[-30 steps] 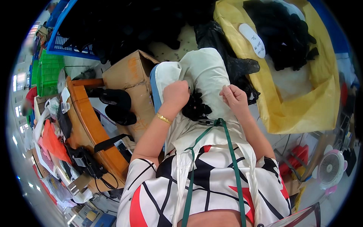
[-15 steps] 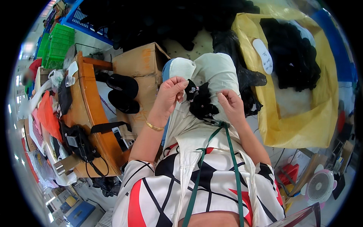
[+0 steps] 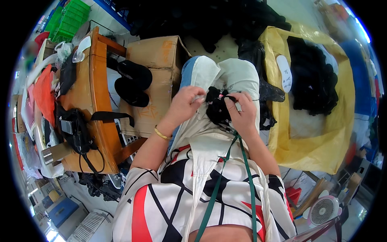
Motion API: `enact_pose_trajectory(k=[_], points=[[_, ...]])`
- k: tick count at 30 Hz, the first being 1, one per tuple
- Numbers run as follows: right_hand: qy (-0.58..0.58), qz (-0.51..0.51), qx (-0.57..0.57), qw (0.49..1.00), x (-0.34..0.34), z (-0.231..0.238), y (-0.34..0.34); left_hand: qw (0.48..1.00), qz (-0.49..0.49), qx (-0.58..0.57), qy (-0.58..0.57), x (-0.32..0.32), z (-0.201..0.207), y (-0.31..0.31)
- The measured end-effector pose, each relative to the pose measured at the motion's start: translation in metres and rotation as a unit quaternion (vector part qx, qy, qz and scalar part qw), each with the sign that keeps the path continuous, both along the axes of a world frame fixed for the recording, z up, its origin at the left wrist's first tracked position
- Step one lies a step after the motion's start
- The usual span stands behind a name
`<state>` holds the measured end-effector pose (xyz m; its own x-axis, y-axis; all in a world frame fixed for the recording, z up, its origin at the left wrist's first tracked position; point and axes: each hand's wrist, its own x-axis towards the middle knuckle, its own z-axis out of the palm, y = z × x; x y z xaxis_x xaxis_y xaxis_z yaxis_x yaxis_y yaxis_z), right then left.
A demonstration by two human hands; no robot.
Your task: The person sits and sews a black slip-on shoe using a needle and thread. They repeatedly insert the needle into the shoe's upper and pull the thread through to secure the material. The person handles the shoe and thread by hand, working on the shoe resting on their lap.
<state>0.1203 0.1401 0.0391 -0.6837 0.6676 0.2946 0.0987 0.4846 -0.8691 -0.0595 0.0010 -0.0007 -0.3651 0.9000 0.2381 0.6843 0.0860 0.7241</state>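
Observation:
A bunched black fabric piece with small shiny or pale bits on it lies on the cream apron over my lap. My right hand is at its right side, thumb and fingers pinching its upper right edge. Just left of the fabric, my left hand is closed in a pinch. Whatever lies between those left fingertips is too small to make out. Green apron ties hang down over my patterned shirt, just below the black piece.
On the left, black slippers rest by a cardboard box and a wooden stool or table frame. A yellow sack holding black pieces stands at the right. A dark heap lies ahead; a fan is lower right.
My right hand has moved left onto the black piece and now pinches its edge. My left hand stays pinched beside it, its fingertips a little lower. The whole view has shifted slightly.

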Motion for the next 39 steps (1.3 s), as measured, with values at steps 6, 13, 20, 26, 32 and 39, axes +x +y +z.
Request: enact_pose_trajectory(k=[6,13,20,26,32,39], points=[[0.066,0.092,0.325,0.939,0.013,-0.01,0.001,0.771,-0.049,-0.157,-0.615,-0.009,0.026,-0.003],[0.03,0.101,0.219,0.97,0.023,-0.001,-0.008,0.859,-0.074,-0.169,-0.478,0.007,0.035,-0.001],[-0.048,0.115,-0.064,0.99,0.025,0.004,-0.006,0.959,-0.055,-0.042,-0.275,0.025,0.052,0.003],[-0.04,0.061,-0.151,0.986,0.038,-0.008,-0.008,0.973,0.156,-0.154,-0.073,0.001,0.01,0.025],[-0.021,0.052,-0.095,0.994,0.036,-0.001,-0.009,0.98,0.143,-0.135,-0.02,-0.02,-0.036,0.042],[0.0,0.028,-0.062,0.998,0.039,-0.01,-0.008,0.981,0.14,-0.106,0.081,-0.057,0.028,0.043]])
